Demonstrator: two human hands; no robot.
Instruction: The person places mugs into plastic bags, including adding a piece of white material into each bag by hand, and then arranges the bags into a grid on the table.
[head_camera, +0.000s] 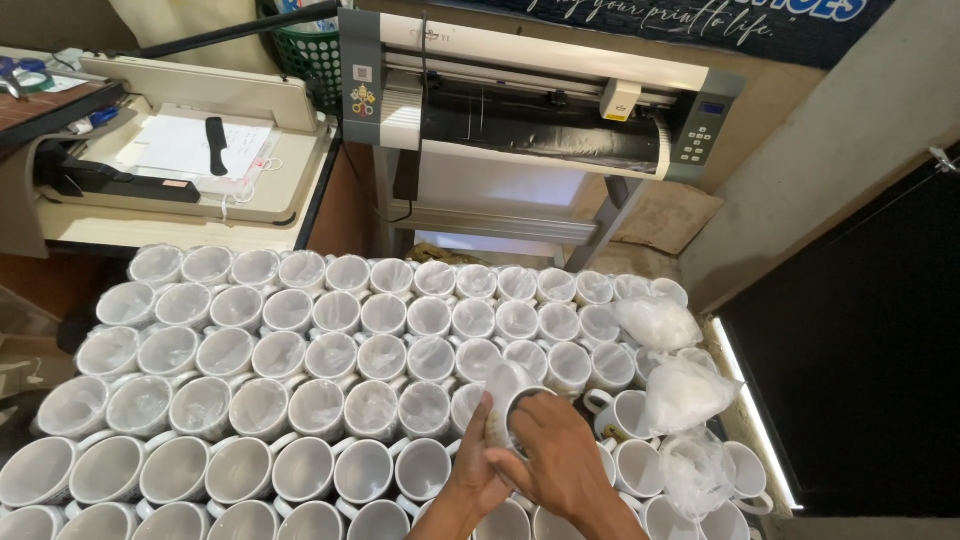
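Both my hands meet over the near middle of a large block of white mugs (330, 312). My left hand (478, 468) and my right hand (558, 462) together hold one white mug (512, 412) on its side, its mouth partly covered by my fingers. A clear plastic wrap (503, 382) sticks out of this mug at the top. Most mugs in the far rows are lined with clear plastic; the near rows (240, 468) look bare inside.
Crumpled clear plastic bags (680, 392) lie on the mugs at the right. Behind stand a wide cutting plotter on a stand (520, 100) and a paper cutter on a table (190, 150). A dark panel (860, 340) closes off the right side.
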